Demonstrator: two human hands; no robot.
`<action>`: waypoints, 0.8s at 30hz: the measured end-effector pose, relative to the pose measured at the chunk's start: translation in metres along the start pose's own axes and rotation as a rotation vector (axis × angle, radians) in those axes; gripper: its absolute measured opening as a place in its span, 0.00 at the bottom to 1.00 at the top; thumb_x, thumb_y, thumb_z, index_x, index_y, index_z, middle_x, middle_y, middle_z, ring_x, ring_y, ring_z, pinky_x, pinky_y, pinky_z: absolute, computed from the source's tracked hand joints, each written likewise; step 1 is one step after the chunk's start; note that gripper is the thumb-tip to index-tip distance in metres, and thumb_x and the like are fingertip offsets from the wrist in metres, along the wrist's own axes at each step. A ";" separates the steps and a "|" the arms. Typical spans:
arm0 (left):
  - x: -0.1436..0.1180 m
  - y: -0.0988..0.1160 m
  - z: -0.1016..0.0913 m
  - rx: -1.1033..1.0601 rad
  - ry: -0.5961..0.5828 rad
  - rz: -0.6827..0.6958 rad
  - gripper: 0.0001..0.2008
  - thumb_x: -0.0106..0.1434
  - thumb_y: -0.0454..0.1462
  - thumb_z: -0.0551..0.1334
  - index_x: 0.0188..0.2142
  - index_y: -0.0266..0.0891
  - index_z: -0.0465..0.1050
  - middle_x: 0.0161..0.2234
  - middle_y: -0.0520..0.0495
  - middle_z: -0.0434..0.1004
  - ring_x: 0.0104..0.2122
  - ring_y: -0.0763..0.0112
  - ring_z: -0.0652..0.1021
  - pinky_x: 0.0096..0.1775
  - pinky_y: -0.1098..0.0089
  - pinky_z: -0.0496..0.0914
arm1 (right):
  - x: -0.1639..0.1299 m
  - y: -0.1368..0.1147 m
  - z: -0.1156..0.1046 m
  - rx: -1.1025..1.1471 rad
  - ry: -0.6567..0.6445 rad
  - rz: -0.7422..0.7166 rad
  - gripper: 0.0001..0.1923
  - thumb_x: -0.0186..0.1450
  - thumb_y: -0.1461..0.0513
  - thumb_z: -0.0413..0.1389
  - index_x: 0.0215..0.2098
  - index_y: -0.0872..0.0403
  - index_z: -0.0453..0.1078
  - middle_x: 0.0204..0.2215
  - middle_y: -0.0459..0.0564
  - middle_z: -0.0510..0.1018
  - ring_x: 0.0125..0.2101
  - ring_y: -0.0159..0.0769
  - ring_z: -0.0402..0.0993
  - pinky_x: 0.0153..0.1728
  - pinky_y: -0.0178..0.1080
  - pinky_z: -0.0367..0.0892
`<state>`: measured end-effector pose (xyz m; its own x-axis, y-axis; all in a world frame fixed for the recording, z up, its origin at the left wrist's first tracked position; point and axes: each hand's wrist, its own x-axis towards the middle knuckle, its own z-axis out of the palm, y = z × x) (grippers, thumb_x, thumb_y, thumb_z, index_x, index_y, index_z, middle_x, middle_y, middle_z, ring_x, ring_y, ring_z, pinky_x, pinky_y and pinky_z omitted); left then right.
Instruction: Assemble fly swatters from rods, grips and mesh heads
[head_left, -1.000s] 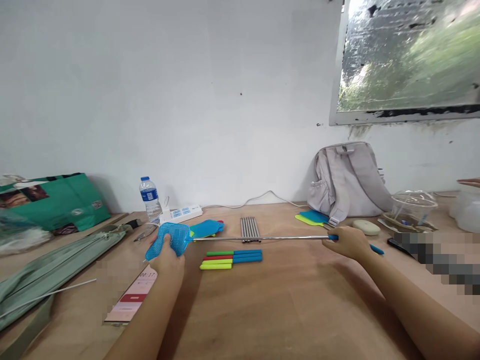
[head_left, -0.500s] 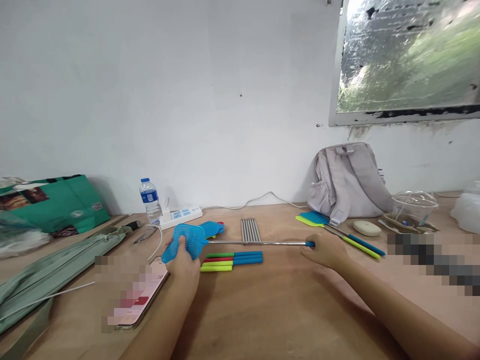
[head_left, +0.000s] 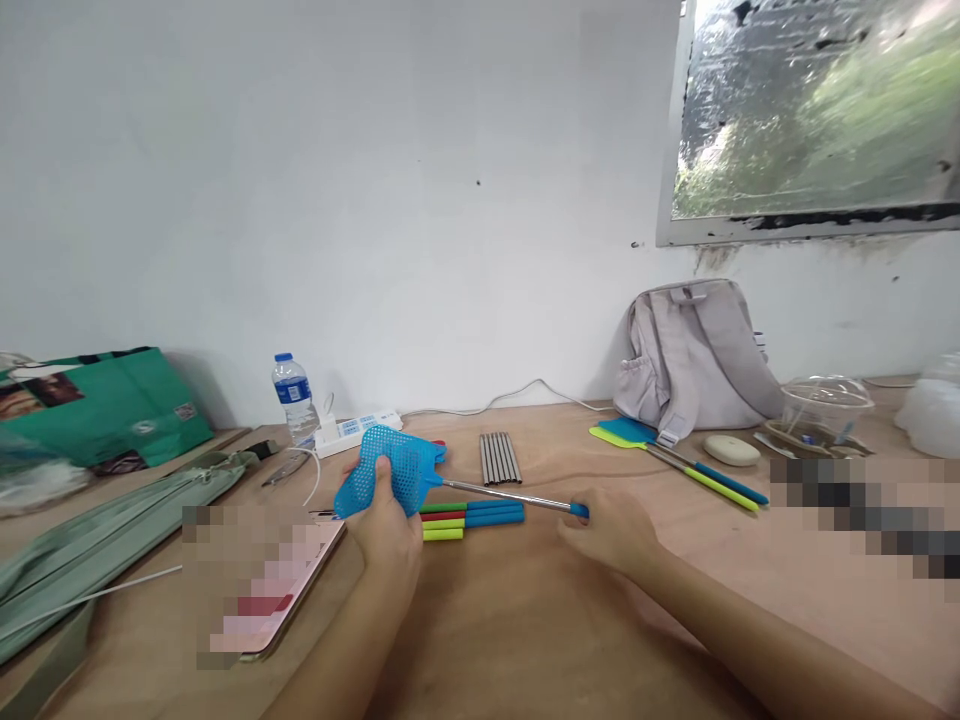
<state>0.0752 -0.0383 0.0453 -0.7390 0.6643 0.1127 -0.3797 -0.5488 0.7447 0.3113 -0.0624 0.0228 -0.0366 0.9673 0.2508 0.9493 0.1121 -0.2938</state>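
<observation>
Wooden table (head_left: 525, 620): blue swatter (head_left: 397, 468) between gripping left hand (head_left: 390, 530) and right hand (head_left: 611, 527).

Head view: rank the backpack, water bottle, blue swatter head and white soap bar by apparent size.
1. backpack
2. swatter head, though it is nearer the camera, held in the left hand
3. water bottle
4. soap bar

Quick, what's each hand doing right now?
Left hand: closed on the blue swatter head.
Right hand: closed on the blue handle end of its metal rod.
</observation>
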 end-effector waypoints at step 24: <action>0.012 -0.012 -0.008 0.000 -0.496 -0.048 0.18 0.50 0.40 0.63 0.41 0.40 0.69 0.39 0.47 0.74 0.39 0.68 0.74 0.41 0.69 0.67 | 0.009 0.028 0.012 0.429 -0.029 -0.538 0.13 0.57 0.66 0.46 0.41 0.52 0.59 0.35 0.48 0.71 0.34 0.34 0.67 0.35 0.36 0.63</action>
<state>0.0665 -0.0281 0.0320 -0.3665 0.8504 0.3775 -0.4068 -0.5113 0.7570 0.3337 -0.0475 0.0061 -0.4826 0.7567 0.4411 0.5891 0.6531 -0.4758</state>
